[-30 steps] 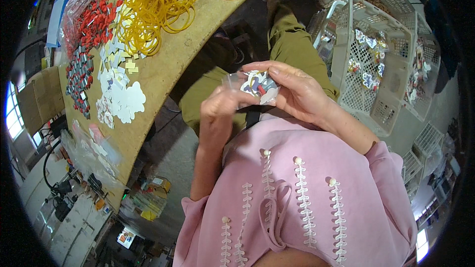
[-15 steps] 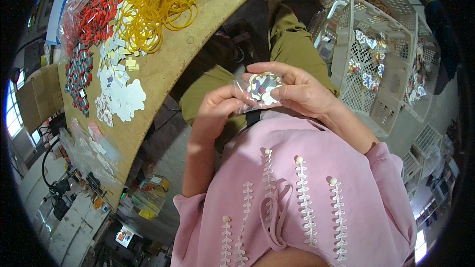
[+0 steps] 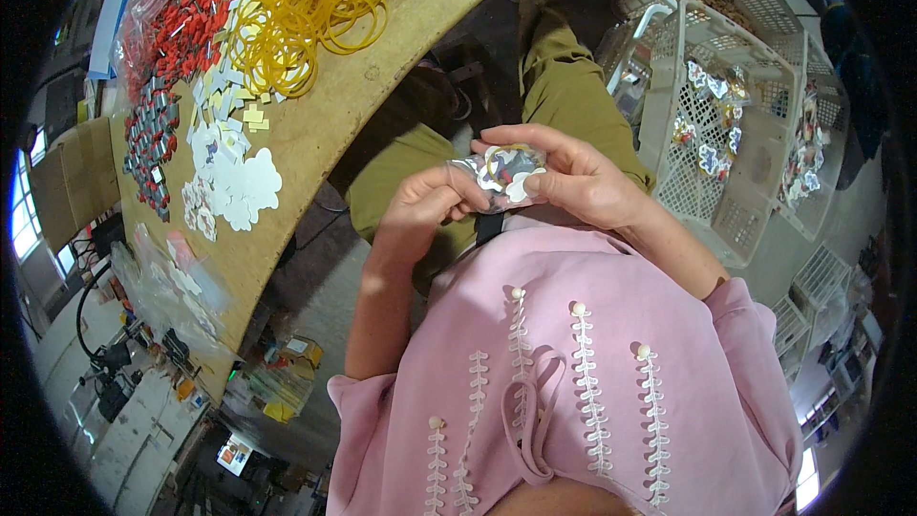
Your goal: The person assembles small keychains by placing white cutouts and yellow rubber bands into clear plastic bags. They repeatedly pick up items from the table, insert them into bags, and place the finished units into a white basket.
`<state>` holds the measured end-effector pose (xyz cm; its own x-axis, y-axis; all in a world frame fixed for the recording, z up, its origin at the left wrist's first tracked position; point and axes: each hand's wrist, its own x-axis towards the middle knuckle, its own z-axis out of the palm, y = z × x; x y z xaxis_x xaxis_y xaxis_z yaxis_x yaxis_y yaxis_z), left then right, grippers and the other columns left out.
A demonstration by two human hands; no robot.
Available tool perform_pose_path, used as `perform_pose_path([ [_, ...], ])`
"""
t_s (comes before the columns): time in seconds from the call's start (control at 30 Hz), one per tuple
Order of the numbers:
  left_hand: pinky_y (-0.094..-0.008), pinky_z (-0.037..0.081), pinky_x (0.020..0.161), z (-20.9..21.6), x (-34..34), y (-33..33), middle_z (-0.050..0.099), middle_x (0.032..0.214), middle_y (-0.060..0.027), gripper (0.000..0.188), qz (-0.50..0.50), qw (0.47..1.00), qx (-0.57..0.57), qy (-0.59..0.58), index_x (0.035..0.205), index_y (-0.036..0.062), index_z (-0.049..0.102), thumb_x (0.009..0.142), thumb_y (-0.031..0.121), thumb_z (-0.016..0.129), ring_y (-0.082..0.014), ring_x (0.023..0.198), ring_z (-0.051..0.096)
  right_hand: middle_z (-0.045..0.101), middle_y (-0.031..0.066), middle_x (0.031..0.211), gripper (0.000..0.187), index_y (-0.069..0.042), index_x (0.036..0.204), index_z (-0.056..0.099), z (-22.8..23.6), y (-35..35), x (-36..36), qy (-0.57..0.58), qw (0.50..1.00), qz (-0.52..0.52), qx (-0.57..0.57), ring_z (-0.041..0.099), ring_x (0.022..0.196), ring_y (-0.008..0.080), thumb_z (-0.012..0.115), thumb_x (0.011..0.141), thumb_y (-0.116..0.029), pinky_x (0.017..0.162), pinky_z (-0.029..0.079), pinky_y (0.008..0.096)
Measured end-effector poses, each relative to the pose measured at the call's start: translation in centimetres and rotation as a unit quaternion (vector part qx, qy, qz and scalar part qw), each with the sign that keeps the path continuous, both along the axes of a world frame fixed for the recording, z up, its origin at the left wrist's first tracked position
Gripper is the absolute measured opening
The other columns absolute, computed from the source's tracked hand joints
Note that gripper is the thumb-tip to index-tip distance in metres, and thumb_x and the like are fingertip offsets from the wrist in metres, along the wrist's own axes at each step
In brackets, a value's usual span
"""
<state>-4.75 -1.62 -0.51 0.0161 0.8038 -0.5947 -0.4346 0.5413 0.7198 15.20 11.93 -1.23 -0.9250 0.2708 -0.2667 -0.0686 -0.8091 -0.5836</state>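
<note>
Above my lap I hold a small clear plastic bag [image 3: 498, 193] between both hands. Inside it show white cloud-shaped pieces [image 3: 519, 186], a grey part and a yellow band. My right hand [image 3: 583, 177] grips the bag's right side, thumb in front and fingers behind. At the left side of the bag my left hand [image 3: 430, 201] is closed, its fingers bent and pinching the plastic. What lies under the fingertips is hidden.
A wooden table [image 3: 334, 124] on the left bears yellow rubber bands [image 3: 315, 0], red parts [image 3: 186, 24], grey parts [image 3: 151, 148], white cut-outs [image 3: 246, 191] and a plastic bag [image 3: 167, 287]. Plastic baskets [image 3: 707, 205] with packed bags stand at right.
My left hand has shifted slightly left and its fingers have curled more. The contents sit spread further toward the bag's left side. The right hand stays nearly in place.
</note>
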Motion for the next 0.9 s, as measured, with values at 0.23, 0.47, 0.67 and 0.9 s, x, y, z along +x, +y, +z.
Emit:
perform_pose_path([
  [0.23, -0.0192, 0.041, 0.066, -0.2, 0.7, 0.4, 0.066, 0.091, -0.0029, 0.020, 0.019, 0.998, 0.025, 0.052, 0.100, 0.0010, 0.068, 0.098, 0.013, 0.052, -0.0070, 0.075, 0.054, 0.052, 0.0104, 0.142, 0.056, -0.003, 0.147, 0.040, 0.1, 0.5, 0.2, -0.054, 0.998, 0.005, 0.018, 0.059, 0.118, 0.0176, 0.050, 0.093, 0.005, 0.099, 0.051, 0.0295],
  [0.47, -0.0203, 0.044, 0.070, -0.7, 0.8, 0.7, 0.068, 0.094, -0.0002, 0.017, 0.003, 0.997, 0.031, 0.069, 0.106, 0.0030, 0.070, 0.098, 0.013, 0.059, -0.0054, 0.080, 0.056, 0.053, 0.0090, 0.139, 0.053, -0.004, 0.146, 0.041, -0.4, 0.5, 0.2, -0.062, 0.998, 0.008, 0.012, 0.060, 0.117, 0.0166, 0.048, 0.095, 0.005, 0.098, 0.053, 0.0290],
  [0.67, -0.0201, 0.045, 0.067, -0.7, 1.4, 1.3, 0.068, 0.093, 0.0011, 0.010, 0.005, 0.994, 0.029, 0.101, 0.099, 0.0008, 0.072, 0.092, 0.006, 0.067, -0.0040, 0.078, 0.056, 0.055, 0.0081, 0.135, 0.050, -0.005, 0.145, 0.042, -0.6, -0.4, -0.1, -0.067, 0.998, 0.003, 0.010, 0.060, 0.113, 0.0155, 0.047, 0.097, 0.006, 0.096, 0.053, 0.0295],
  [0.9, -0.0193, 0.039, 0.060, -1.7, 2.2, 0.7, 0.057, 0.079, 0.0060, 0.007, -0.036, 0.956, 0.043, 0.288, 0.091, 0.0008, 0.073, 0.085, 0.000, 0.072, -0.0028, 0.069, 0.048, 0.052, 0.0090, 0.137, 0.043, -0.003, 0.141, 0.045, -0.4, -1.3, -0.6, -0.102, 0.994, -0.029, -0.016, 0.059, 0.116, 0.0167, 0.044, 0.099, 0.003, 0.098, 0.053, 0.0317],
])
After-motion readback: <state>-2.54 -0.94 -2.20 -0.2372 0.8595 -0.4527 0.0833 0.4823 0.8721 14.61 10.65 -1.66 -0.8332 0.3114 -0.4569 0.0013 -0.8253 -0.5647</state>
